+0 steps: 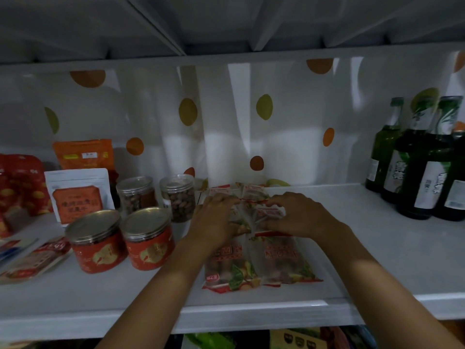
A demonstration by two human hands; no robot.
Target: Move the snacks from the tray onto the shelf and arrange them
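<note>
Both forearms reach in from the lower edge toward the middle of the white shelf (377, 260); left hand (214, 220) and right hand (299, 215) lie palm-down on the far snack packets (254, 197), fingers curled into the crinkled wrappers; the grip itself is hidden under the hands, so I cannot tell whether either hand is pinching a packet or only pressing on it.

Near snack packets (261, 263): two clear packets with red trim, side by side, flat on the shelf near its front lip, touching the far ones; red printed characters on them, too blurred to read.

Surface: smooth white board, dim light; behind it a white backing sheet (226, 122) with orange, brown and olive dots, creased vertically; underside of an upper shelf above.

Left of the hands: two red tins (123, 245) with metal lids, upright, side by side; behind them two clear jars (158, 197) of nuts; a white pouch (78, 195) with an orange label, characters not legible; an orange pouch (84, 153) behind it; red bags (21, 182) at the far left.

Right: green glass bottles (417, 159), upright, clustered, white labels with large characters, unreadable at this blur.
</note>
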